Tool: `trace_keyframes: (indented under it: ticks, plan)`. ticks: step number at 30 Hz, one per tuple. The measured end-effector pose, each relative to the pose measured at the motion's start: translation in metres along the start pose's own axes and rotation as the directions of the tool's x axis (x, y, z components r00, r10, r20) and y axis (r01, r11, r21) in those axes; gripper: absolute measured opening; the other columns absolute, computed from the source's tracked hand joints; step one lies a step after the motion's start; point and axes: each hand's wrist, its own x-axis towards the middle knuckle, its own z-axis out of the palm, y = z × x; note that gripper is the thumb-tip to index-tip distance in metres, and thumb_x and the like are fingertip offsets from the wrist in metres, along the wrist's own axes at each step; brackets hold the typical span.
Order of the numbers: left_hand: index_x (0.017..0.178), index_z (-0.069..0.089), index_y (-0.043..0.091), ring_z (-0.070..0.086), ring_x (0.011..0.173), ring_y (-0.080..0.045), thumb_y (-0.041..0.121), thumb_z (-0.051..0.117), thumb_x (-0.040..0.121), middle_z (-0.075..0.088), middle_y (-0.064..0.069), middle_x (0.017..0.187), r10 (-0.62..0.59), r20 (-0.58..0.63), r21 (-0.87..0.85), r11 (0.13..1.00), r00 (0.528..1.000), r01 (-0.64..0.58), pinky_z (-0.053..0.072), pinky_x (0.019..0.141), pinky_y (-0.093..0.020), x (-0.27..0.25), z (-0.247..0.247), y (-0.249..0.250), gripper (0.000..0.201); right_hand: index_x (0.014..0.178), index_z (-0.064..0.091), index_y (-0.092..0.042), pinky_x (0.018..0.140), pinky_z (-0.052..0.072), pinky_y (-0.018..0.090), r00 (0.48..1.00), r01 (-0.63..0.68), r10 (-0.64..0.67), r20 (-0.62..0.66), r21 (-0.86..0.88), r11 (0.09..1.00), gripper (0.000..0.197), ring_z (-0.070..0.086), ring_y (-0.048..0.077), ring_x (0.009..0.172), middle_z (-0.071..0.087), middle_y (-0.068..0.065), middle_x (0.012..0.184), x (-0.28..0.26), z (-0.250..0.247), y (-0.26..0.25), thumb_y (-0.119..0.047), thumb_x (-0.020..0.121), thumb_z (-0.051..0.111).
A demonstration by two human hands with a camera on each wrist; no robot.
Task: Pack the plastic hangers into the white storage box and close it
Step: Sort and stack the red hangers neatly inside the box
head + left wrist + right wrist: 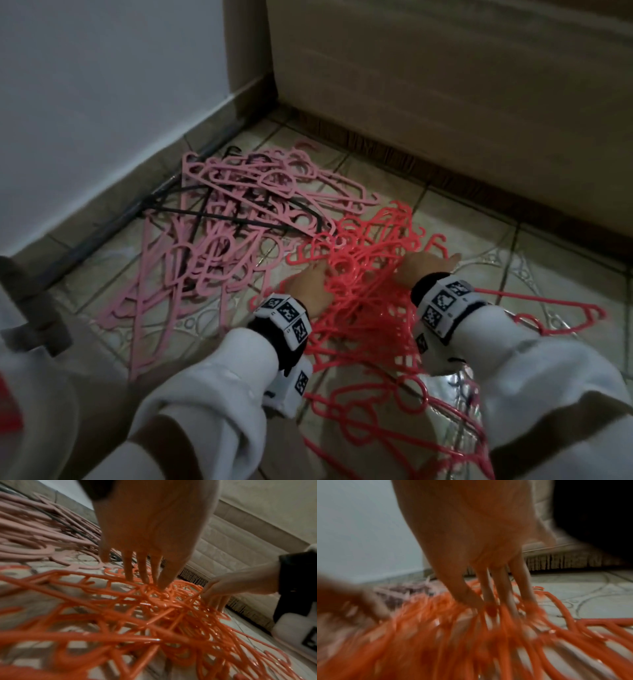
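The red hangers [363,308] are lying in a knotted pile on the tiled floor [534,274]; pulling one could be dragging many along, or bending a hook — they are all hooked together. The left hand [310,284] and right hand [423,269] are reaching down with fingers spread, pinching nothing; the pile is lying under both. The pink hangers [219,219] are waiting at ten o'clock; no white box is showing.

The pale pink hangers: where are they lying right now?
In the head view the pale pink hangers lie heaped on the tiled floor at left-centre, near the white wall, beside the red hangers under both hands.
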Motion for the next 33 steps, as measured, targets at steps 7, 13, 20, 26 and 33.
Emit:
trace_keyframes:
  ticks: [7, 13, 20, 26, 33]
  plan:
    - [0.109, 0.044, 0.012, 0.053, 0.073, -0.011, 0.017, 0.079, 0.073, 0.055, 0.0, 0.086, -0.033, -0.027, -0.115, 0.993, 0.999, 0.029, 0.039, 0.052, -0.01, -0.004, 0.017, 0.001, 0.051, 0.115, 0.055, -0.014, 0.103, 0.036, 0.047, 0.995, -0.06, 0.06, -0.084, 0.007, 0.998, 0.051, 0.059, 0.027, 0.106, 0.06, 0.005, 0.116, 0.001, -0.018, 0.028, -0.053, 0.082, 0.058]
    - [0.134, 0.036, 0.017, 0.031, 0.133, -0.029, 0.053, 0.073, 0.07, 0.038, -0.01, 0.142, -0.026, -0.073, 0.3, 0.953, 0.997, 0.047, 0.026, 0.11, -0.046, -0.005, 0.02, 0.003, 0.083, 0.143, 0.026, -0.01, 0.104, 0.036, 0.046, 0.983, 0.16, -0.182, 0.023, 0.379, 0.912, 0.088, 0.039, 0.035, 0.129, 0.035, 0.023, 0.141, 0.008, 0.01, 0.03, -0.045, 0.076, 0.07]
    - [0.138, 0.015, 0.016, 0.031, 0.132, -0.036, 0.039, 0.086, 0.059, 0.034, -0.015, 0.141, -0.108, 0.02, 0.2, 0.974, 0.994, 0.102, 0.027, 0.107, -0.05, -0.015, 0.02, 0.01, 0.109, 0.128, 0.039, -0.011, 0.098, 0.041, 0.049, 0.986, 0.046, 0.017, -0.164, 0.373, 0.927, 0.079, 0.044, 0.036, 0.121, 0.043, 0.016, 0.13, -0.018, 0.029, 0.056, -0.054, 0.071, 0.071]
    - [0.128, 0.015, 0.017, 0.051, 0.11, -0.033, 0.023, 0.089, 0.058, 0.049, -0.014, 0.123, -0.169, 0.028, -0.03, 0.985, 0.985, 0.17, 0.044, 0.095, -0.042, -0.016, 0.035, 0.015, 0.101, 0.143, 0.01, -0.004, 0.097, 0.043, 0.038, 0.98, -0.192, 0.173, 0.102, 0.721, 0.666, 0.124, 0.043, 0.038, 0.126, 0.036, 0.025, 0.141, -0.027, 0.048, 0.058, -0.04, 0.053, 0.088]
    - [0.138, 0.024, 0.003, 0.047, 0.118, -0.026, 0.023, 0.083, 0.068, 0.044, -0.014, 0.137, -0.308, 0.051, -0.3, 0.903, 0.95, 0.309, 0.04, 0.096, -0.03, -0.015, 0.044, 0.017, 0.094, 0.125, 0.04, 0.002, 0.079, 0.044, 0.031, 0.954, -0.292, 0.236, 0.187, 0.763, 0.576, 0.081, 0.053, 0.031, 0.114, 0.052, 0.02, 0.128, -0.02, 0.047, 0.066, -0.035, 0.067, 0.082]
